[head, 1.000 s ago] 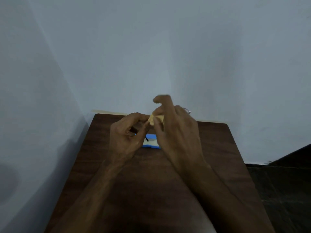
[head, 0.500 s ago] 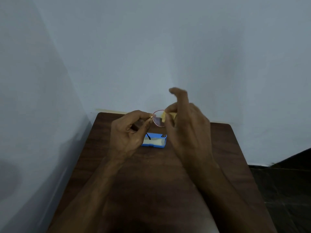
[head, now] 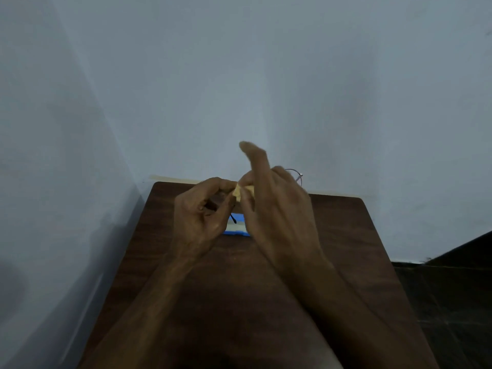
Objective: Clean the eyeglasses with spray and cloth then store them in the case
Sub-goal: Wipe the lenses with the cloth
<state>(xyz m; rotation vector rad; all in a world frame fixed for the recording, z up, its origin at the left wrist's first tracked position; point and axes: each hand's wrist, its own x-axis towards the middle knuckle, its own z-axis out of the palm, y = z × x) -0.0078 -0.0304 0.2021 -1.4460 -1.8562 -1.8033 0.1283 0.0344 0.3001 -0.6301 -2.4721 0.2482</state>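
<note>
1. Step in hand, as judged: wiping a lens. The thin wire-rimmed eyeglasses (head: 300, 177) are held in the air above the far half of the dark brown wooden table (head: 346, 249), close to its far edge and the pale grey wall (head: 266, 75). The hands hide most of the frame
2. Left hand (head: 202, 219): fingers curled, with thumb and forefinger pinching one end of the frame. A black temple tip (head: 234, 220) hangs just below
3. Right hand (head: 277, 217): thumb and curled fingers pinch the small folded yellow cloth (head: 243, 192) against what is judged to be a lens. The forefinger stands straight up, clear of the cloth
4. Blue rectangular box with a pale band (head: 237, 232): it lies on the table beneath the hands, toward the far edge and about midway between the left and right edges. It is presumably the case, but whether it is open cannot be told
5. No spray bottle is in view
6. Next move, as judged: carry the cloth across the remaining lens surface with light pressure, since so thin a frame should bend easily. Folding the temples and lowering the glasses into the box are not yet done
</note>
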